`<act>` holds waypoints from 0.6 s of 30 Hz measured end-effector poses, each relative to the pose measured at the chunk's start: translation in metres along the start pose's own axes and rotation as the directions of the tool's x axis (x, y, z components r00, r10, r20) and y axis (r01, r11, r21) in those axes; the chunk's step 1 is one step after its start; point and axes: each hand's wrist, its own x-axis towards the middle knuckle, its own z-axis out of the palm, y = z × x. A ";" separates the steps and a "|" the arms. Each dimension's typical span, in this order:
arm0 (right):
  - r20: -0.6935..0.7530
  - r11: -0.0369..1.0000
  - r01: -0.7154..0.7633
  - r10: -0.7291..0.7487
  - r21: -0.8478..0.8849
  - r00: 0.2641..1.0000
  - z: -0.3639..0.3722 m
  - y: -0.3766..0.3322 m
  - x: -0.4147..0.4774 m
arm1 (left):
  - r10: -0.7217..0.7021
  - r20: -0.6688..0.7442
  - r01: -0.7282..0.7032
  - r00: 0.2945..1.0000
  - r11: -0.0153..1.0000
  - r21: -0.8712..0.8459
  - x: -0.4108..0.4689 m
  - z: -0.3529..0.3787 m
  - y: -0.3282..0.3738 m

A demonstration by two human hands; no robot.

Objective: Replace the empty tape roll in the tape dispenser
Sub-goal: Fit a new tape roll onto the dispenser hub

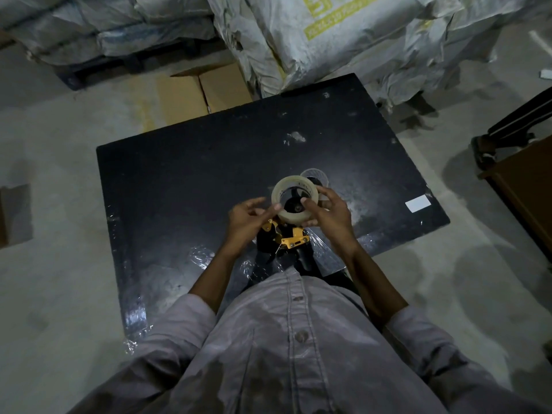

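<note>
Both hands close on the tape roll (295, 201) at the middle of the frame: the right hand (330, 218) pinches its right rim with thumb and fingers, and the left hand (249, 218) touches its left rim with the fingertips, the other fingers loosely curled. Whether the left hand truly grips or only steadies the roll cannot be told.

The roll is clear or whitish tape, held with its open core facing up toward the camera, so its axis runs roughly along the line of sight. Through the core a dark spoked hub shows. Just below the roll sits the tape dispenser (285, 239), yellow and black, its long axis running from the roll down toward the person's shirt (298, 339); its handle end is hidden by the shirt.

Just above and right of the roll, a second clear ring (316, 176) lies on the black table (185, 180), partly covered by the roll.

A white label (418, 203) at the table's right edge looks blank. Yellow-green print on a sack (343, 28) at the upper right is too blurred to read.
</note>
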 end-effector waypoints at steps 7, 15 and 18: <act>-0.015 0.994 -0.042 0.041 -0.101 0.999 0.000 0.005 0.005 | 0.166 0.052 -0.174 0.985 0.959 0.222 0.026 -0.010 0.001; 0.004 0.969 -0.054 0.057 -0.242 0.998 0.000 0.006 0.019 | 0.049 0.120 -0.072 0.992 0.978 0.197 0.066 0.006 0.015; 0.019 0.937 0.063 -0.060 -0.344 0.998 -0.003 0.016 0.023 | 0.054 0.087 -0.078 0.995 0.950 0.302 0.069 0.011 0.013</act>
